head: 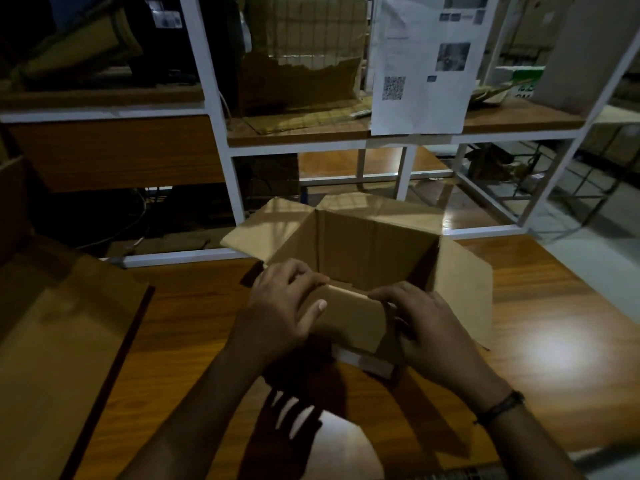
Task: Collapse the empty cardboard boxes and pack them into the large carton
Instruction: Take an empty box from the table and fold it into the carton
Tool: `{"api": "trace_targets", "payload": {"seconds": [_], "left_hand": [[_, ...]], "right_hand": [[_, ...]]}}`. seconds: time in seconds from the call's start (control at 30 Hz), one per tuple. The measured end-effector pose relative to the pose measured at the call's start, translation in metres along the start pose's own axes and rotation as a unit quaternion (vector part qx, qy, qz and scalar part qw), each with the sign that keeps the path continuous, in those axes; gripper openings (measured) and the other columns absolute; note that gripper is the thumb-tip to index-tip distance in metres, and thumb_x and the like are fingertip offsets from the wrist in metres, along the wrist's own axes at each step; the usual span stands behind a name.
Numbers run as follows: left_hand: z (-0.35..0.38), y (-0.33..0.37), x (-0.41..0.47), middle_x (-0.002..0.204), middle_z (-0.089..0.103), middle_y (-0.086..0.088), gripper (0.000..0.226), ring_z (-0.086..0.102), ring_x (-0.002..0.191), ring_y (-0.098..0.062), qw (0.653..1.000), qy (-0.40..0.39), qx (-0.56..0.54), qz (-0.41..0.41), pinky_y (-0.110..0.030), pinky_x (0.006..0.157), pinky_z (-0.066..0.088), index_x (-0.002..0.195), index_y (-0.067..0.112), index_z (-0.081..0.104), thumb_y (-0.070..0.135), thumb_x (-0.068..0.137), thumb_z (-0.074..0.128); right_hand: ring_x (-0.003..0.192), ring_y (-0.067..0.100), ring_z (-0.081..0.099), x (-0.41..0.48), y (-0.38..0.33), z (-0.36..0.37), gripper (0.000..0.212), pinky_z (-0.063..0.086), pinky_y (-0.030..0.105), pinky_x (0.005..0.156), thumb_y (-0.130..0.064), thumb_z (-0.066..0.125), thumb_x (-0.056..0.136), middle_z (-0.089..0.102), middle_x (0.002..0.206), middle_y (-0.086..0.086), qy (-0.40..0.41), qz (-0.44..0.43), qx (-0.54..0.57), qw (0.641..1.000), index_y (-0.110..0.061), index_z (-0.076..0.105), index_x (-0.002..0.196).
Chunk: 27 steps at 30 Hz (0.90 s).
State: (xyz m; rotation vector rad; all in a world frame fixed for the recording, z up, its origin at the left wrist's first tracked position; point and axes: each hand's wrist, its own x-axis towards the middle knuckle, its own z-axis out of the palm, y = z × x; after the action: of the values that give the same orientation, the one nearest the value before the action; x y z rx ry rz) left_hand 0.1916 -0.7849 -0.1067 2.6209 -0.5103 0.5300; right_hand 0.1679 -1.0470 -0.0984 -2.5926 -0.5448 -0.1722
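Note:
A small brown cardboard box [349, 317] is held between both hands above the wooden table, just in front of the large open carton [374, 244]. My left hand [277, 306] grips the box's left end, thumb lying across its top face. My right hand [426, 323] grips the right end, fingers curled over the upper edge. The carton stands upright with its flaps spread outward, and its inside looks empty as far as I can see. A white strip shows along the small box's lower edge.
A large flat cardboard piece [59, 323] lies at the table's left. The wooden table [554, 323] stretches right under a bright glare. Behind stands a white metal shelf frame [221, 133] with a torn cardboard box [301, 64] and a hanging printed sheet [422, 64].

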Motion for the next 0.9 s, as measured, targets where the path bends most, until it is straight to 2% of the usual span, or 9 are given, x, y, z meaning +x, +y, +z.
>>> {"api": "trace_targets", "payload": {"seconds": [0.1,0.17,0.23,0.3,0.37,0.47,0.6,0.73,0.9], "left_hand": [[0.001,0.002,-0.005,0.113,0.050,0.016,0.023,0.047,0.103,-0.001,0.999,0.023,-0.025,0.003,-0.028,0.087,0.047,0.115,0.034,0.065,0.039,0.093,0.068],[0.005,0.005,-0.007,0.111,0.056,0.013,0.021,0.051,0.100,-0.002,0.999,0.033,-0.033,0.012,-0.030,0.084,0.052,0.112,0.029,0.068,0.034,0.093,0.071],[0.009,0.010,-0.010,0.109,0.060,0.011,0.020,0.054,0.097,-0.004,0.998,0.044,-0.033,0.013,-0.030,0.082,0.053,0.111,0.026,0.070,0.033,0.092,0.073],[0.012,0.014,-0.010,0.107,0.062,0.010,0.020,0.055,0.095,-0.005,0.998,0.054,-0.029,0.007,-0.029,0.079,0.053,0.111,0.026,0.071,0.034,0.092,0.074],[0.014,0.017,-0.008,0.107,0.063,0.010,0.022,0.055,0.094,-0.006,0.998,0.056,-0.029,0.011,-0.031,0.077,0.053,0.111,0.026,0.071,0.038,0.093,0.072],[0.021,0.021,-0.007,0.107,0.064,0.008,0.024,0.057,0.093,-0.009,0.998,0.055,-0.040,0.012,-0.033,0.076,0.054,0.111,0.024,0.071,0.040,0.094,0.071],[0.026,0.022,-0.005,0.104,0.065,0.009,0.020,0.058,0.092,-0.009,0.996,0.065,-0.063,-0.004,-0.033,0.075,0.053,0.109,0.024,0.072,0.029,0.090,0.078],[0.030,0.024,-0.001,0.103,0.067,0.008,0.019,0.059,0.092,-0.010,0.993,0.088,-0.074,-0.012,-0.029,0.077,0.049,0.104,0.024,0.072,0.023,0.087,0.081],[0.033,0.022,-0.003,0.102,0.069,0.006,0.022,0.060,0.092,-0.012,0.992,0.096,-0.080,-0.013,-0.032,0.077,0.051,0.103,0.024,0.072,0.021,0.084,0.083]], "right_hand": [[0.113,0.012,0.050,-0.002,0.021,-0.009,0.052,0.053,0.040,0.090,-0.017,0.077,0.081,0.056,0.123,-0.020,0.032,0.020,0.006,0.999,-0.043,0.055,0.120],[0.116,0.015,0.050,0.000,0.028,-0.013,0.056,0.052,0.039,0.092,-0.009,0.079,0.077,0.057,0.123,-0.014,0.052,0.042,-0.032,0.997,-0.038,0.057,0.119],[0.118,0.018,0.051,0.000,0.027,-0.012,0.059,0.051,0.038,0.095,-0.012,0.084,0.073,0.058,0.126,-0.008,0.059,0.047,-0.066,0.995,-0.032,0.060,0.123],[0.117,0.020,0.053,0.001,0.019,-0.007,0.061,0.053,0.041,0.094,-0.022,0.087,0.069,0.059,0.127,-0.003,0.064,0.019,-0.094,0.993,-0.027,0.062,0.125],[0.114,0.023,0.057,0.002,0.005,0.000,0.061,0.054,0.043,0.092,-0.035,0.080,0.068,0.062,0.126,0.002,0.069,-0.018,-0.108,0.992,-0.025,0.063,0.126],[0.111,0.026,0.061,0.009,-0.016,0.017,0.063,0.053,0.044,0.092,-0.043,0.073,0.068,0.065,0.124,0.005,0.076,-0.060,-0.127,0.987,-0.023,0.064,0.127],[0.108,0.022,0.058,0.017,-0.024,0.036,0.061,0.052,0.041,0.092,-0.029,0.086,0.067,0.064,0.120,0.002,0.091,-0.052,-0.109,0.989,-0.022,0.063,0.124],[0.096,0.020,0.055,0.025,-0.021,0.043,0.031,0.050,0.038,0.082,-0.032,0.059,0.084,0.061,0.109,0.001,0.137,-0.071,-0.087,0.984,-0.020,0.061,0.113],[0.108,0.022,0.056,0.019,-0.011,0.045,0.046,0.049,0.038,0.089,-0.038,0.045,0.089,0.064,0.120,0.005,0.143,-0.094,-0.087,0.981,-0.016,0.065,0.125]]}}
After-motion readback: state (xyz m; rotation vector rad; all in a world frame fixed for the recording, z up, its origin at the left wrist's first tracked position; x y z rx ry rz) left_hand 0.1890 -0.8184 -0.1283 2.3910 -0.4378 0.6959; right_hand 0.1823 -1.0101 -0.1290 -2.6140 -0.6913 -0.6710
